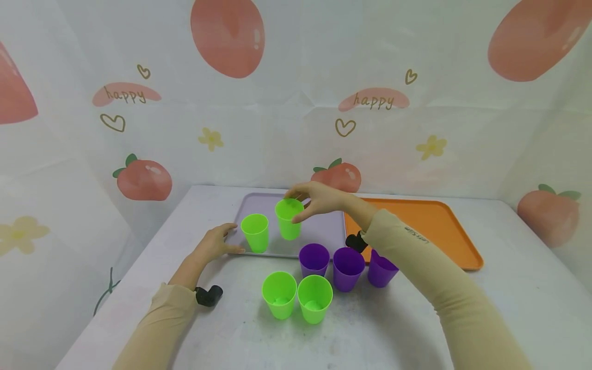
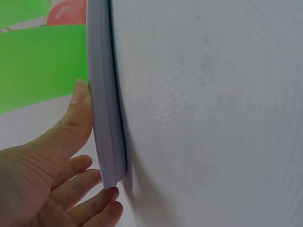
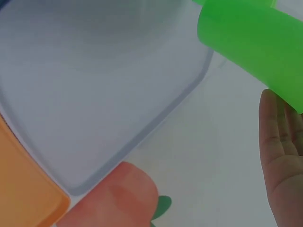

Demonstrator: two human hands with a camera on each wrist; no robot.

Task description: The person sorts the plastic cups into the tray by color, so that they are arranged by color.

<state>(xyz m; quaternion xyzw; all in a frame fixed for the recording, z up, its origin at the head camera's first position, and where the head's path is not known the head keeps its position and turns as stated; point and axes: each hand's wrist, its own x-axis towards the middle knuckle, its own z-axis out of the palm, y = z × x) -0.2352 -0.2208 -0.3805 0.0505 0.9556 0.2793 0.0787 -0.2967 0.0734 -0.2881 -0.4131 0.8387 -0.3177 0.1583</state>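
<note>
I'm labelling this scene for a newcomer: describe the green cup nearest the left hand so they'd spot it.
Find the grey tray, left of the orange tray. At its near left corner stands a bright green cup. Unlike the tray's other green cup, at the right hand, it stands beside the left hand.

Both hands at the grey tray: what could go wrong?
The green cup in the right hand might bump the upright cup on the grey tray.
The left hand is at the tray's near-left corner; a nudge could shift the tray.
The right sleeve crosses in front of a purple cup in the head view; lowering it might clip that cup.
</note>
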